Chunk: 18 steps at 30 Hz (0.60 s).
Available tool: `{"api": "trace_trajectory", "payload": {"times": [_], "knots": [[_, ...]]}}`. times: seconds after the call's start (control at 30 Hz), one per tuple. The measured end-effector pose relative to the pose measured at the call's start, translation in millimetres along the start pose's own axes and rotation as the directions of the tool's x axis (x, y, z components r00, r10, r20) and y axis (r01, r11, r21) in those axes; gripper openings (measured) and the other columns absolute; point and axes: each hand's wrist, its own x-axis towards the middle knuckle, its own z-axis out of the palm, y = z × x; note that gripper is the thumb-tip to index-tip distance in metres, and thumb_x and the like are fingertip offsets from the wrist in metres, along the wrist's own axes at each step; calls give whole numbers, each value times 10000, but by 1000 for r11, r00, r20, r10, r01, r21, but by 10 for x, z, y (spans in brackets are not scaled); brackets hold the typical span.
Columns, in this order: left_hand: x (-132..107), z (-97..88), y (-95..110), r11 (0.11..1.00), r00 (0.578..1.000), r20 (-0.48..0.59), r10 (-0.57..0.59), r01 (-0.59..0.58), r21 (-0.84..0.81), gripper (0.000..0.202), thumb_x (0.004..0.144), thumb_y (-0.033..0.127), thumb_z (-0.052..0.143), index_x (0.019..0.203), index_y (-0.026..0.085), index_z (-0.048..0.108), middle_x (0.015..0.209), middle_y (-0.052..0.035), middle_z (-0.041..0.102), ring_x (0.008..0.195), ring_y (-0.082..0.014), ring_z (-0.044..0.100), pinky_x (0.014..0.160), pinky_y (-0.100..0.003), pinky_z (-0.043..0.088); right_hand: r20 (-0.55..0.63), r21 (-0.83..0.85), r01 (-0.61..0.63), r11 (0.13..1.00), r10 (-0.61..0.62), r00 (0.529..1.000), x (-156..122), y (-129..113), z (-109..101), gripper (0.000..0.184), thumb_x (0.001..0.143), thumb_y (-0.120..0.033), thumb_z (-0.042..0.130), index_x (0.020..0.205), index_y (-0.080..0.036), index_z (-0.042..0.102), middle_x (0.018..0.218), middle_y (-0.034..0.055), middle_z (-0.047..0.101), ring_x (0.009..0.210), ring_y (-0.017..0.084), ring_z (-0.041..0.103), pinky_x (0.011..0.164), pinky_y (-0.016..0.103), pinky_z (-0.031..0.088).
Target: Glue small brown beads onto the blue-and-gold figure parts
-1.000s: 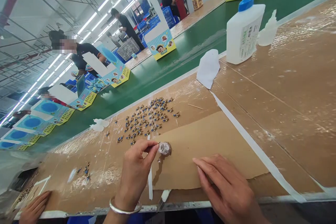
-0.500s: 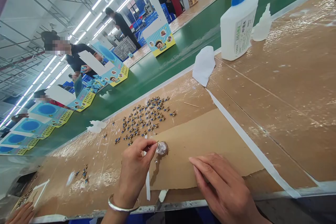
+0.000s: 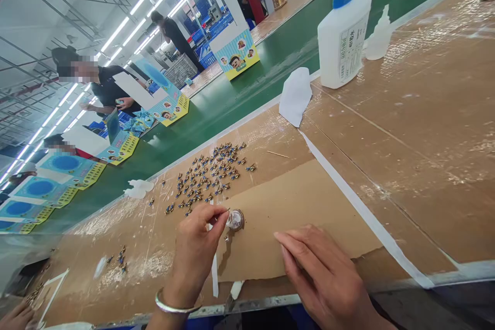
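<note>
My left hand (image 3: pixel 195 252) pinches a thin stick (image 3: pixel 225 211), tip touching the small cap (image 3: pixel 234 219) just right of it. My right hand (image 3: pixel 325 273) lies flat and open on the bench (image 3: pixel 406 129).

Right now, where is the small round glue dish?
In the head view the small round dish sits low and centre on the brown paper sheet, at the left hand fingertips, just below the scattered small blue parts.

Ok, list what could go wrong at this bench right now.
1. The left hand pinches a thin stick at a small clear dish; a nudge could tip or slide the dish.
2. The cluster of tiny blue and gold pieces lies loose just beyond that hand; a sweep of the wrist might scatter them.
3. The right hand lies flat on the brown paper sheet; dragging it could shift the sheet and the dish.
</note>
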Motion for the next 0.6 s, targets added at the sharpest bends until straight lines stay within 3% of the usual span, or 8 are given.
{"api": "trace_trajectory", "payload": {"times": [0.13,0.23,0.37,0.47,0.6], "knots": [[-57,-53,-3,996,998,-9,-69,69,-64,146,778,331,603,752,228,703,729,-11,697,641,-159,615,624,-259,472,-7,-15,-4,1000,3,1000,-20,7,-5,256,797,-6,540,1023,-111,594,891,67,604,825,138,554,795,314,464],[-199,-172,-76,952,961,-55,-271,259,-162,187,724,398,664,778,230,725,776,-16,725,693,-175,641,650,-256,485,-6,-21,-4,1000,4,1000,-40,20,-21,259,805,-14,537,1035,-119,592,909,63,608,850,135,566,838,321,458],[-510,-308,-301,784,826,-86,-557,488,-383,330,591,464,759,773,190,737,726,-26,728,694,-179,648,645,-236,503,0,-51,25,998,-25,1000,-56,41,-48,230,821,-37,538,1026,-123,596,921,61,608,871,126,570,864,298,450],[-767,-276,-482,691,722,-158,-674,539,-483,370,546,472,784,744,163,735,668,-24,708,663,-162,628,632,-222,500,61,-78,55,995,-50,997,-84,71,-46,205,850,-99,530,1044,-114,597,951,69,605,896,130,569,904,286,417],[-1031,-92,-630,586,592,-205,-779,573,-573,380,540,465,793,744,151,732,654,-22,705,628,-152,612,611,-220,493,157,-67,95,993,-84,984,-144,153,-43,215,903,-172,456,1060,-128,597,938,51,620,863,115,581,912,250,389]]}}
